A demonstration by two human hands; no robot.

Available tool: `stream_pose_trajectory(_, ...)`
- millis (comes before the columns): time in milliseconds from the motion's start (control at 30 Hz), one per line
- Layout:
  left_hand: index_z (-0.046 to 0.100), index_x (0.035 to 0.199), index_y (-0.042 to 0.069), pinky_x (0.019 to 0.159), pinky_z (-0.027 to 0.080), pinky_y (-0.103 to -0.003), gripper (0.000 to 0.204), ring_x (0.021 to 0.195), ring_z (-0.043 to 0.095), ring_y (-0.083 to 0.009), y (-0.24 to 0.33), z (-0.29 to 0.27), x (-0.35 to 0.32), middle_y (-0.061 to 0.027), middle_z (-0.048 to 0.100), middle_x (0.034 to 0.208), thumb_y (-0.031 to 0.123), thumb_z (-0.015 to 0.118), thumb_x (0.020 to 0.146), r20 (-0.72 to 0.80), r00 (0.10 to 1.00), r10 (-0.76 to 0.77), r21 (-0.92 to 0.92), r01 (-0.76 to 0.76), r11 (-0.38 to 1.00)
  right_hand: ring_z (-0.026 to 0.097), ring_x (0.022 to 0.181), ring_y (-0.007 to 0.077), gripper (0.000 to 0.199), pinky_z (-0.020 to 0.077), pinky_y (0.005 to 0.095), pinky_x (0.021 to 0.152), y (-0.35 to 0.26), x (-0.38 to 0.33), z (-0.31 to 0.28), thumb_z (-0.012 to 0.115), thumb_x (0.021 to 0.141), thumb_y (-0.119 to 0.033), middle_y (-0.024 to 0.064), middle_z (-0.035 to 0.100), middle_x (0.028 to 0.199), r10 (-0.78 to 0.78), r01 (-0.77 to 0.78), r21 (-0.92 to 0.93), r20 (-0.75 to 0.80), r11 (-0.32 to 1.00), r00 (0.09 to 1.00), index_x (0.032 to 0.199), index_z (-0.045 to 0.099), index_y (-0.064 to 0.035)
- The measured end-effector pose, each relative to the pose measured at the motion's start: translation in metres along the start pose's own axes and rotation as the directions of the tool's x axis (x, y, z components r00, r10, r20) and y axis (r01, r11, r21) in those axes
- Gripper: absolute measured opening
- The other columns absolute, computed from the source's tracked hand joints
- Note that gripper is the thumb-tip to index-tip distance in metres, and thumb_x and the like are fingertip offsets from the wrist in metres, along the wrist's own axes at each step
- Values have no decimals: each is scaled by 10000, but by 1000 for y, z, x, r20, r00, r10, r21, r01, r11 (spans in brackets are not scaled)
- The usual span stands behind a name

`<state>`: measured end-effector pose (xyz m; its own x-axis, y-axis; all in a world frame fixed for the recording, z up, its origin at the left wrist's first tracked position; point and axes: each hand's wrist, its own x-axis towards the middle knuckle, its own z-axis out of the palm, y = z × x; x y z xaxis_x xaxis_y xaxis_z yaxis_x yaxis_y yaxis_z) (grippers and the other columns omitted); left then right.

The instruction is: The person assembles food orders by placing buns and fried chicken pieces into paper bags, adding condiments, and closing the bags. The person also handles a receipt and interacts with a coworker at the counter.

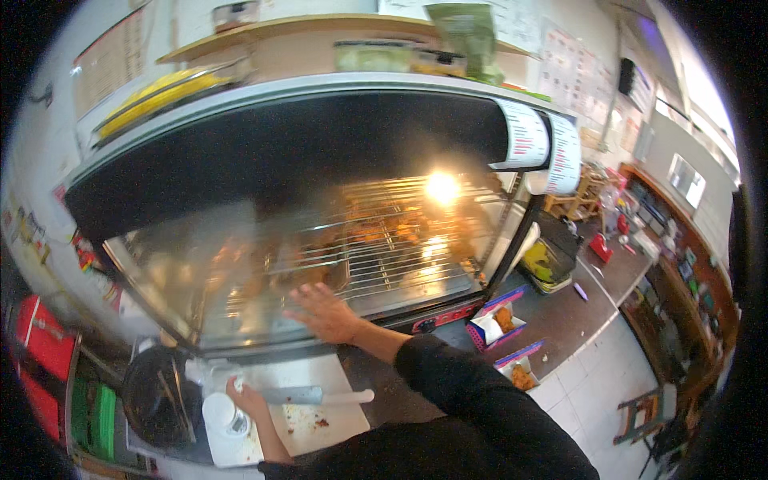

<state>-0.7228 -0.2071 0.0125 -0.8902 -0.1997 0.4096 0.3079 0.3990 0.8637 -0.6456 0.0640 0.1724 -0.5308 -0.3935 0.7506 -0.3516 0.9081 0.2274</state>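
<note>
My right hand [326, 314] reaches forward with fingers spread, flat against or just in front of the glass front of a lit food warmer cabinet [288, 340]. Behind the hazy glass, browned fried pieces [392, 227] lie on wire racks [372, 276]. Lower down, my left hand [246, 400] is closed beside a white round tub [221, 412]; what its fingers hold is hidden. A knife [294, 395] with a white handle lies on the white cutting board [324, 368], amid dark crumbs.
Two pink-and-blue cartons [482, 330] with fried food stand on the dark counter right of the cabinet. A black round pan [152, 392] with tongs sits at the left. Printed paper strips [524, 136] hang at the cabinet's upper right. A stool [644, 412] stands on the tiled floor.
</note>
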Motion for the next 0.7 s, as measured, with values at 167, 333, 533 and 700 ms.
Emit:
stream_pose_trajectory(167, 484, 1083, -13, 880, 384, -357, 311, 996, 499, -278, -21, -12, -19, -150, 518, 1058, -55, 432, 779, -53, 998, 36, 50, -34, 998, 64, 1363, 238, 641, -67, 448, 1074, 19, 4, 31, 463, 788, -219, 60, 147, 1469, -62, 81, -292, 76, 953, 995, 1390, 242, -204)
stream_pose_trajectory(333, 509, 1073, 6, 847, 420, -341, 269, 959, 518, -253, -58, -27, -8, -140, 530, 1066, -31, 462, 811, -80, 997, -10, 45, 14, 999, 74, 1362, 200, 669, -72, 443, 1073, 16, 7, 18, 477, 777, -260, 26, 162, 1467, -58, 61, -401, 18, 914, 998, 1395, 226, -217)
stream_pose_trajectory(533, 531, 1014, -6, 803, 435, -320, 220, 903, 541, -246, -53, -24, -12, -133, 554, 1009, -18, 469, 803, 6, 999, 31, 63, -32, 998, 125, 1353, 183, 620, -41, 398, 1085, 43, -29, -4, 446, 798, -288, 9, 211, 1453, 32, -18, -484, 21, 875, 999, 1385, 257, -230)
stream_pose_trajectory(700, 530, 1003, -2, 777, 435, -310, 224, 892, 540, -236, -51, -13, -10, -121, 561, 991, -31, 456, 794, 32, 996, 78, -33, -77, 996, 143, 1350, 177, 667, 10, 407, 1094, 70, -79, -61, 493, 777, -284, -18, 208, 1452, 116, -99, -512, 1, 853, 993, 1390, 233, -234)
